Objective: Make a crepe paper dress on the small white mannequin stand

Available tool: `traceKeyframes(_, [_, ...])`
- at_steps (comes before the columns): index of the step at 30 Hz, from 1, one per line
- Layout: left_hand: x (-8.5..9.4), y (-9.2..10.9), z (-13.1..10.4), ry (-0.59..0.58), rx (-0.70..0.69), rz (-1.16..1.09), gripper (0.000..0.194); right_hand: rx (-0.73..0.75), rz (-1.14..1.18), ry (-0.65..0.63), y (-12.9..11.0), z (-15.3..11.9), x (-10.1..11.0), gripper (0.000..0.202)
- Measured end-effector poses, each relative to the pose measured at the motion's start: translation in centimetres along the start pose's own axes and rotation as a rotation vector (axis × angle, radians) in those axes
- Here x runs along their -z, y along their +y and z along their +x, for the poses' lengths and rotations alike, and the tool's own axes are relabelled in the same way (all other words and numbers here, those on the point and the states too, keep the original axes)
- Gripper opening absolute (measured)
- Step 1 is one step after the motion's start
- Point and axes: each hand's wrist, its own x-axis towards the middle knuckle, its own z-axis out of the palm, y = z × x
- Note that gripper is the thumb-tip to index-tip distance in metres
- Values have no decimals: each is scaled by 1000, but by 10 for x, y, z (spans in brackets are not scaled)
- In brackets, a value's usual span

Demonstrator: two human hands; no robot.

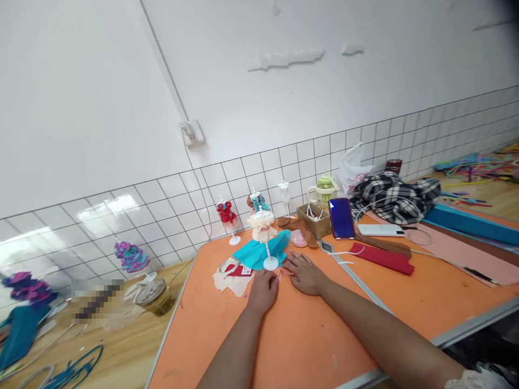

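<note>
A small white doll dress form (267, 251) stands upright on the orange table, dressed in cream ruffled fabric (263, 227). Just in front of its round base, my left hand (263, 292) rests with the fingers curled in; what they hold, if anything, is hidden. My right hand (306, 274) lies palm down to the right of the base, fingers stretched out. A thin pale pink piece (283, 274) shows between both hands, too small to name. Behind the base is a turquoise cloth (253, 254). Cream fabric scraps (231, 285) and a red card (239, 270) lie to the left.
Behind stand a red-dressed form (227, 216), a pink dish (299, 239), a cardboard box (315, 221), and a green-lidded cup (325, 190). On the right are a blue-screened phone (341, 219), red cloth (381, 258), a white phone (381, 230) and a plaid cloth (395, 197).
</note>
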Motion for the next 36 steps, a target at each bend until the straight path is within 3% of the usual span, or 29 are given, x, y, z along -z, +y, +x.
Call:
traceKeyframes(5, [0, -3, 4, 4, 2, -39, 14, -27, -3, 34, -3, -1, 3, 48])
traceKeyframes(13, [1, 4, 3, 36, 31, -68, 15, -8, -7, -12, -6, -3, 11, 56])
traceKeyframes(18, [-3, 14, 1, 75, 54, -45, 18, 106, 35, -16, -5, -6, 14, 60])
traceKeyframes(27, [-3, 29, 4, 71, 75, 59, 17, 127, 247, 9, -1, -20, 12, 18])
traceKeyframes(36, [-4, 29, 2, 60, 101, 112, 20, 138, 320, 1, 6, -16, 17, 46])
